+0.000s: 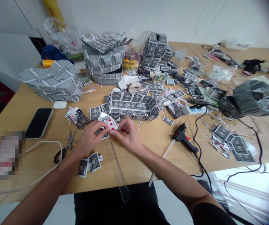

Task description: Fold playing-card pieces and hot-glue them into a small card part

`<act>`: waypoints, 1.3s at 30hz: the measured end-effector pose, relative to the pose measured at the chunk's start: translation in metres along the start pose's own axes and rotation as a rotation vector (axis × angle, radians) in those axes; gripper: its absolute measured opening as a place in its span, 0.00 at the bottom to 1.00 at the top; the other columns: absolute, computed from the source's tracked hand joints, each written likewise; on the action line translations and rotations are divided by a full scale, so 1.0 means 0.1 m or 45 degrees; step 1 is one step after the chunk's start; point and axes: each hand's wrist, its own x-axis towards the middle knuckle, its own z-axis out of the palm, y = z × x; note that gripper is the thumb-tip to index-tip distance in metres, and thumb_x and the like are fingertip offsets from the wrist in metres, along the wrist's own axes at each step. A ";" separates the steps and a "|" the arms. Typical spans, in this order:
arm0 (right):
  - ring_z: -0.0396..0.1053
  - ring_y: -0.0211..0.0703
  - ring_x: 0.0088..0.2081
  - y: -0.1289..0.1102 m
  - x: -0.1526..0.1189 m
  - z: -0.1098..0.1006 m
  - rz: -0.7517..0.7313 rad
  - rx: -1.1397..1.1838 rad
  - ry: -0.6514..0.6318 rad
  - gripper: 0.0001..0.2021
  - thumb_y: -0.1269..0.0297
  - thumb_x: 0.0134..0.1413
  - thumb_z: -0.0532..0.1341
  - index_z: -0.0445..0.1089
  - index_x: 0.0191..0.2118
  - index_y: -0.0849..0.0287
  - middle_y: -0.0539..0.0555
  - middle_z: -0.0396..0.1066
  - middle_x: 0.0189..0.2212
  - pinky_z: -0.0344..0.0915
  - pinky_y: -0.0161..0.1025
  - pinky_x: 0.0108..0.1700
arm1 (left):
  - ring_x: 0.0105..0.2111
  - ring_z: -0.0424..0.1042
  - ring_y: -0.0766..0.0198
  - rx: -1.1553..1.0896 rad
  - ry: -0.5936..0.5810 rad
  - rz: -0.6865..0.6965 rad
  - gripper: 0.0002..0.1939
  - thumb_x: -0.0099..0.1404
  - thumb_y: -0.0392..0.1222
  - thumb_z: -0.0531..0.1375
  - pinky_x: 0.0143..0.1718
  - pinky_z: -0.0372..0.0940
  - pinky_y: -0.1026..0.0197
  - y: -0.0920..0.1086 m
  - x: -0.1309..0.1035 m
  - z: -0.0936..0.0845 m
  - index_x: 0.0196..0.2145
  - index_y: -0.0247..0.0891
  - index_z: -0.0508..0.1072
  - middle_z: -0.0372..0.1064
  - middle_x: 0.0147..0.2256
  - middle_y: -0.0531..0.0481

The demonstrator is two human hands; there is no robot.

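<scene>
Both hands pinch a playing card [111, 122] with red diamonds, which looks bent between the fingers. My left hand [92, 136] is closed on its left side. My right hand [127, 134] grips its lower right edge with thumb and fingers. Just beyond them sits an open rectangular box [131, 107] built from dark patterned cards. More cards [95, 113] lie beside the left hand, partly under it. A card pack [78, 118] rests to the left. Nearer to me are a clear ruler [117, 168] overhanging the table edge and a few cut cards [94, 162].
Black scissors [66, 147] and a phone [39, 123] lie at left. On the right, a glue gun [183, 136] with trailing black cable stands near a power strip [194, 109]. Card-built baskets [54, 81] and scattered cards [178, 93] fill the back.
</scene>
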 end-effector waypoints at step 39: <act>0.76 0.41 0.31 -0.04 0.04 0.00 0.143 0.234 0.008 0.15 0.51 0.56 0.75 0.80 0.37 0.57 0.53 0.82 0.30 0.71 0.39 0.36 | 0.36 0.84 0.56 -0.703 0.101 -0.499 0.30 0.57 0.52 0.76 0.39 0.80 0.57 0.18 0.05 0.08 0.50 0.38 0.71 0.83 0.41 0.46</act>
